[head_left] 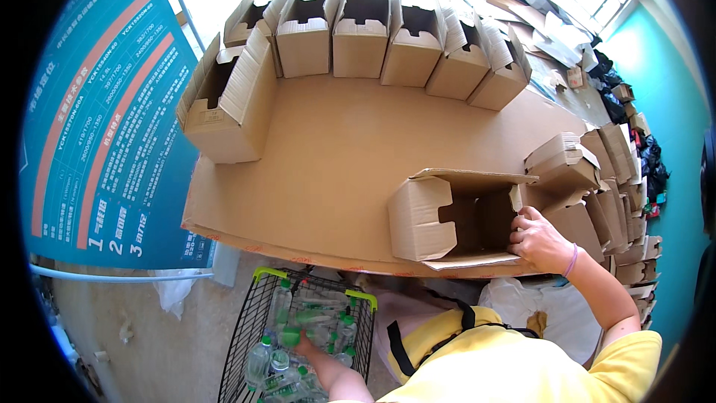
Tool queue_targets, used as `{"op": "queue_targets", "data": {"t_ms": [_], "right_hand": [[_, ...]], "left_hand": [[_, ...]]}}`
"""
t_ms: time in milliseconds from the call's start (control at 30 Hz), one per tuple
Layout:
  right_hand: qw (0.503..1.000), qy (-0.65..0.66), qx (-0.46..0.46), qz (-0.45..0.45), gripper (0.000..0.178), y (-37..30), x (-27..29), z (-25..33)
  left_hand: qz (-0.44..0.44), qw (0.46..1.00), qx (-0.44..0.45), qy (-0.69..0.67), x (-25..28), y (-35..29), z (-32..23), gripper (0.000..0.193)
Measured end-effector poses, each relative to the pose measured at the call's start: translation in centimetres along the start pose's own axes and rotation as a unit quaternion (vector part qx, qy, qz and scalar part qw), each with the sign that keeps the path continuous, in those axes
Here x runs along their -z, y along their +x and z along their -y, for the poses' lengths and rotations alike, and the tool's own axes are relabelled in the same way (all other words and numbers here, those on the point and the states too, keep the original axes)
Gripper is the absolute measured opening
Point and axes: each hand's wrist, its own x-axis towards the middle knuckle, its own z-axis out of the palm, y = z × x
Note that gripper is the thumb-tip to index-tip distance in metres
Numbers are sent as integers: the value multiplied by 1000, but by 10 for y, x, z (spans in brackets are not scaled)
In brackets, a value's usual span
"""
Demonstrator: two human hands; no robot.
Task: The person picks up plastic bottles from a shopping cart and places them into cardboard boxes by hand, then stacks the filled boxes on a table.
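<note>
Broad bare cardboard worktop lies open at centre. Obstacles: a row of 6 open cartons along the far edge, 1 carton at left, stacked folded cartons at right. The open-sided carton blocks the near edge; the wire basket below is crowded with bottles.

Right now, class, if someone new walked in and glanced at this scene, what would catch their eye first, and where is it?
The open cardboard box lying on its side at the near edge of the cardboard-covered table, with the right hand gripping its opening. Next, the wire basket of plastic water bottles below the table, where the left hand reaches in. A row of empty boxes lines the far edge.
</note>
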Motion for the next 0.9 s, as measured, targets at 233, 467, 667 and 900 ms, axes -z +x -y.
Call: {"op": "queue_targets", "data": {"t_ms": [233,467,667,900], "right_hand": [[999,-17,32,-37,6,-9,-9,-1],[993,33,45,-102,9,-36,-20,-4],[988,91,33,-118,18,-56,-44,2],[942,170,-22,-288,14,-69,-62,10]], "left_hand": [[124,952,125,-249,9,-42,-41,49],[178,869,-127,-444,66,-171,-170,63],[461,618,-406,-491,71,-346,-354,74],[609,479,-619,-127,-10,-556,-424,77]]}}
